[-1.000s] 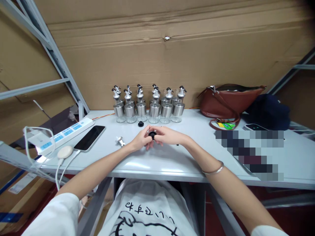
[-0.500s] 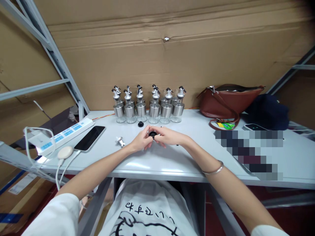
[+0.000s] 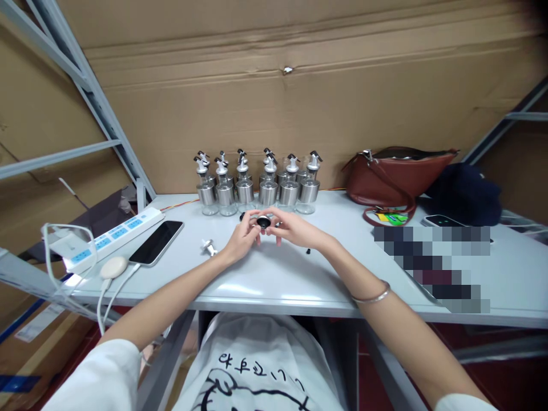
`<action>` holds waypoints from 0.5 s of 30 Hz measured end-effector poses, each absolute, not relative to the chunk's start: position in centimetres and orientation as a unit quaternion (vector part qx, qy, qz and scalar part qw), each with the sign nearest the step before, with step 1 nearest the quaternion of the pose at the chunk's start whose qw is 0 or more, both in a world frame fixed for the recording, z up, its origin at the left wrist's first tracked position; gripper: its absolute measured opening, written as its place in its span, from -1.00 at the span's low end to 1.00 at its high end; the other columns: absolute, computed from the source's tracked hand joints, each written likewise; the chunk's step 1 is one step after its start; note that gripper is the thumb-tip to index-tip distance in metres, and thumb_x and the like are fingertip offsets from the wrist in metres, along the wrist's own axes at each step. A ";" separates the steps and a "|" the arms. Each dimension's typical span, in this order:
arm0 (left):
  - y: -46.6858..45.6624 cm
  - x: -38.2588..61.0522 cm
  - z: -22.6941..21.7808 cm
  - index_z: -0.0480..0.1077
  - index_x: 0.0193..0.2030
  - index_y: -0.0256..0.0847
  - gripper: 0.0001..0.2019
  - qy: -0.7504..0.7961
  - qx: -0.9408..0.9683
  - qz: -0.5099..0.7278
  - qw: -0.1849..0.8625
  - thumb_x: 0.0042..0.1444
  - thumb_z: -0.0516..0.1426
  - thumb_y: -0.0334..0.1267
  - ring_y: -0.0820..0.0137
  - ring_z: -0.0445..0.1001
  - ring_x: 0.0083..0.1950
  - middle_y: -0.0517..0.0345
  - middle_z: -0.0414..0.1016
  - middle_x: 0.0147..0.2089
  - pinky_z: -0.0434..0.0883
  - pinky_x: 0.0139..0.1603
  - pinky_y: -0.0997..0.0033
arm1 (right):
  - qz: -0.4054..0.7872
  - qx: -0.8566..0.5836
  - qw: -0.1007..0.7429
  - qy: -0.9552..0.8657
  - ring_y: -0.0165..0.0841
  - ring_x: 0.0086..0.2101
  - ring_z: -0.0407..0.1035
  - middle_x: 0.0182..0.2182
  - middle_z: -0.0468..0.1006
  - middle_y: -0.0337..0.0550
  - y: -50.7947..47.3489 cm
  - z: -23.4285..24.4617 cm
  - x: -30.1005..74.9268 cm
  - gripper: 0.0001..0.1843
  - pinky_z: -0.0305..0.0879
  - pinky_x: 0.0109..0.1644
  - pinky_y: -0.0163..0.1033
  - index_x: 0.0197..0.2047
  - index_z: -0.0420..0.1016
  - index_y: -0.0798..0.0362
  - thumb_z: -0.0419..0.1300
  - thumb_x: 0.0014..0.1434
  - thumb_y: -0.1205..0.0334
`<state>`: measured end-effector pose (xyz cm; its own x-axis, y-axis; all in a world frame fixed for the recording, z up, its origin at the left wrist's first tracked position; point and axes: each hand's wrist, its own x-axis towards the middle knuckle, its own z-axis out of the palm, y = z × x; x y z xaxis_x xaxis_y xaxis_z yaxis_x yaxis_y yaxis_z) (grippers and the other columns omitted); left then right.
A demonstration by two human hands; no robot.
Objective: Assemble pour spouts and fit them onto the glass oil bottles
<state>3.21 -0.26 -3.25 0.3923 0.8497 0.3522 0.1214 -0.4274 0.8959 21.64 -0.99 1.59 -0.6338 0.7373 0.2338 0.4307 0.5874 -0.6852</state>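
Between my left hand (image 3: 245,235) and my right hand (image 3: 287,227) is a small round black stopper with a silvery rim (image 3: 264,222). The fingers of both hands are closed on its edges, above the grey table. Behind my left fingertips a second black stopper (image 3: 242,216) partly shows. A silver-white pourer spout (image 3: 209,247) lies on the table left of my left hand. Below my right wrist rests a tiny black piece (image 3: 308,251). Beyond my hands stand several glass oil bottles with steel sleeves (image 3: 268,193), many topped with silver and black pourers.
On the left are a phone (image 3: 157,243), a white power strip (image 3: 115,238) and a round white charger (image 3: 113,266) with cables. A brown handbag (image 3: 394,180), a dark cap (image 3: 468,194) and another phone (image 3: 445,221) occupy the right. A cardboard wall (image 3: 274,114) closes the back.
Both hands have risen slightly away from me, and the stopper has tilted so its silvery rim shows. The tiny black piece by my right wrist is more exposed.
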 end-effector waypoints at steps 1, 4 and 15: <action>-0.2 3.3 -3.3 0.13 0.07 -0.21 -0.66 0.337 0.723 0.440 0.413 0.17 -0.02 -0.19 0.50 0.37 -0.44 0.24 0.37 -0.37 0.31 -0.40 0.50 | 0.278 -0.353 0.268 -0.852 -0.43 -0.50 0.37 -0.38 0.48 -0.24 -0.7 1.5 21.8 -0.66 0.24 -0.35 -0.32 0.08 0.26 0.06 0.06 0.22 0.29; -0.2 3.6 -3.4 0.16 0.09 -0.21 -0.64 0.332 0.728 0.433 0.414 0.19 0.01 -0.13 0.43 0.43 -0.32 0.11 0.40 -0.19 0.32 -0.37 0.48 | 0.220 -0.378 0.293 -0.850 -0.40 -0.42 0.32 -0.40 0.41 -0.26 -0.1 1.2 22.0 -0.73 0.19 -0.32 -0.34 -0.08 0.36 0.06 0.18 0.11 0.36; -0.3 3.8 -3.4 0.20 -0.03 -0.19 -0.75 0.358 0.752 0.412 0.371 0.19 0.05 -0.19 0.53 0.30 -0.49 0.21 0.34 -0.28 0.29 -0.37 0.49 | 0.094 -0.487 0.231 -0.837 -0.31 -0.27 0.41 -0.23 0.48 -0.10 1.1 0.7 23.7 -0.79 0.28 -0.19 -0.23 -0.10 0.32 0.10 0.17 0.17 0.36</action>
<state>3.76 -0.32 -3.38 0.4056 0.8430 0.3532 0.2321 -0.4688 0.8523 23.67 1.13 0.67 -0.4197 0.8585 0.2947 0.7718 0.5085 -0.3819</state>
